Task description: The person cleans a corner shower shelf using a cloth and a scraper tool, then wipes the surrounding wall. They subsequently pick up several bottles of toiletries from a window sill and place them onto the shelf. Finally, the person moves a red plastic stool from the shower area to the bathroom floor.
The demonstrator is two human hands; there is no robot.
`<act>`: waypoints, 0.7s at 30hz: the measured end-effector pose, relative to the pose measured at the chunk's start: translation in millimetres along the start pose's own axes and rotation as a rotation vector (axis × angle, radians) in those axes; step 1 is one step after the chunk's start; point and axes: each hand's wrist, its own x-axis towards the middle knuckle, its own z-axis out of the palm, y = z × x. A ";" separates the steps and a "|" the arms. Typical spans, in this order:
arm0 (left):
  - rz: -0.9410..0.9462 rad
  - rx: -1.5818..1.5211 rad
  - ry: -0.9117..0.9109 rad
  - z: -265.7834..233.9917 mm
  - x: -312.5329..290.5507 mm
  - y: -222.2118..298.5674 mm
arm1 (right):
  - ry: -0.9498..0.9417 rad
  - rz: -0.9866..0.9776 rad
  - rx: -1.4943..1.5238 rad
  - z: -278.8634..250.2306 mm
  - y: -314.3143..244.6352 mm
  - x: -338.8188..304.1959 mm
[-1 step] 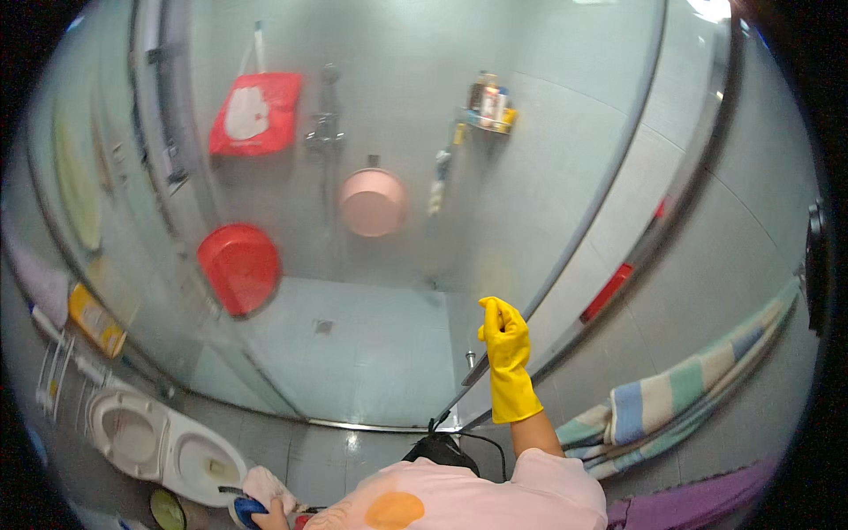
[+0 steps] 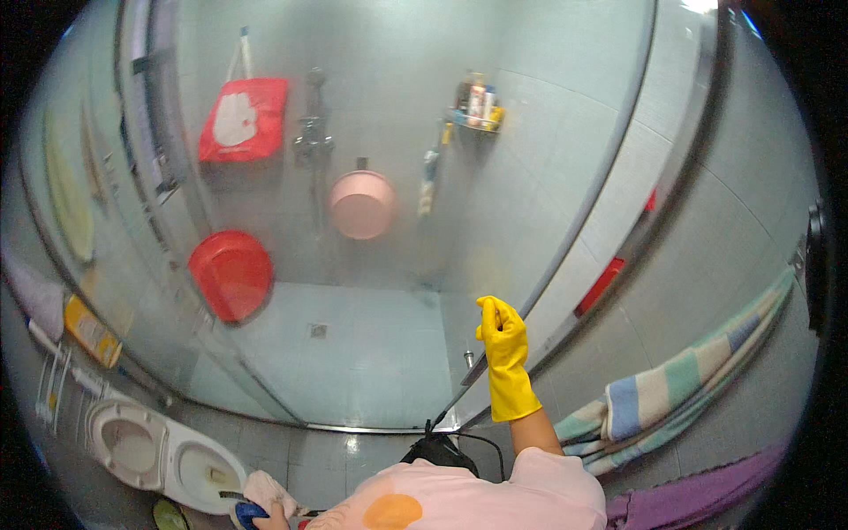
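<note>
My right hand [image 2: 503, 331] wears a yellow rubber glove and is raised in front of the glass shower panel [image 2: 565, 238], by its metal edge. Its fingers are curled closed; whether anything is inside them is hidden. Low at the left, my bare left hand [image 2: 276, 518] is closed around a blue object [image 2: 251, 514] with a dark edge, perhaps a brush, only partly in view. A pale pink cloth [image 2: 264, 491] bunches against that hand. Just beyond it is the white toilet [image 2: 203, 468] with its lid [image 2: 126, 440] raised.
Behind the glass are a red basin [image 2: 231, 276], a pink basin [image 2: 362, 208], a red bag [image 2: 243, 119] and a corner shelf [image 2: 477, 119] with several bottles. A striped towel [image 2: 662, 397] and a purple towel [image 2: 707, 490] hang at the right. A metal rack [image 2: 55, 389] stands beside the toilet.
The view has shifted slightly, so the shower stall and its contents sit a little further left. Both hands keep nearly the same pose.
</note>
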 end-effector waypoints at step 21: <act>0.313 -0.230 -0.223 78.1 28.9 -81.5 | 0.259 -0.238 -0.382 -63.0 142.7 6.1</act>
